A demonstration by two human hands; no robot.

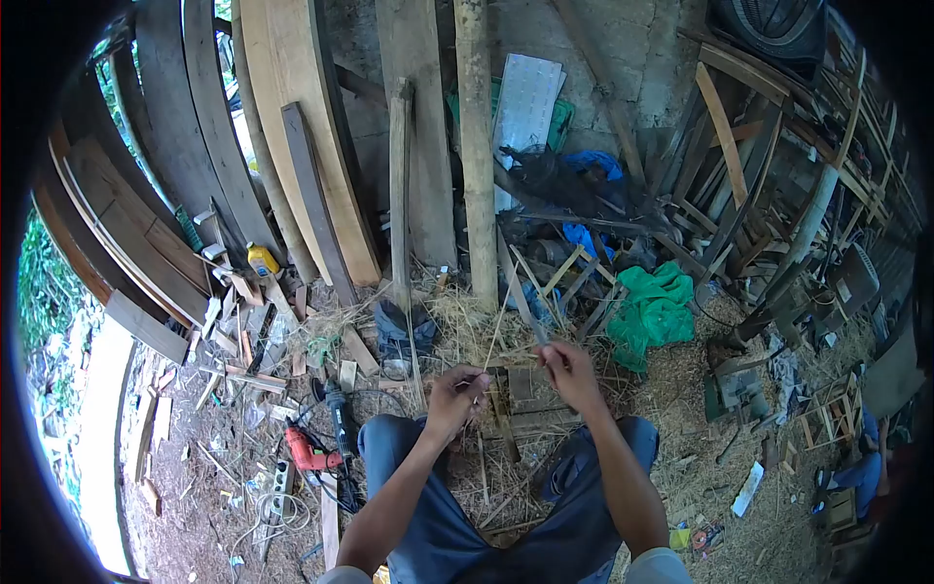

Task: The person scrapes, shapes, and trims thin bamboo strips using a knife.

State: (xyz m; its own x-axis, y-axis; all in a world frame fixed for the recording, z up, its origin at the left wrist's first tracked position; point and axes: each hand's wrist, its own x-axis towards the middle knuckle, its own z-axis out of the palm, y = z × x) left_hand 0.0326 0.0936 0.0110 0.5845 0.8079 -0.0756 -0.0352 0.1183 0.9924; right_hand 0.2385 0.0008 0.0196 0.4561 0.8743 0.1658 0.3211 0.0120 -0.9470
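My left hand [457, 399] is closed in front of my knees, its fingers pinching a thin pale strip [497, 336], which looks like split bamboo or wood. The strip slants upward and away from the fingers. To its right, my right hand [569, 375] is wrapped round the handle end of a knife [528, 313], whose long grey blade points up and slightly left. Blade and strip are close together; whether they touch I cannot tell. Below the hands, a narrow piece of wood [504, 419] lies between my legs among shavings.
A red power drill [309, 452], a dark angle grinder [341, 419] and a power strip [282, 490] lie left of my legs. Boards [292, 127] and a pole [477, 146] stand ahead. A green cloth [654, 307] lies ahead right. Another person's leg [861, 477] shows far right.
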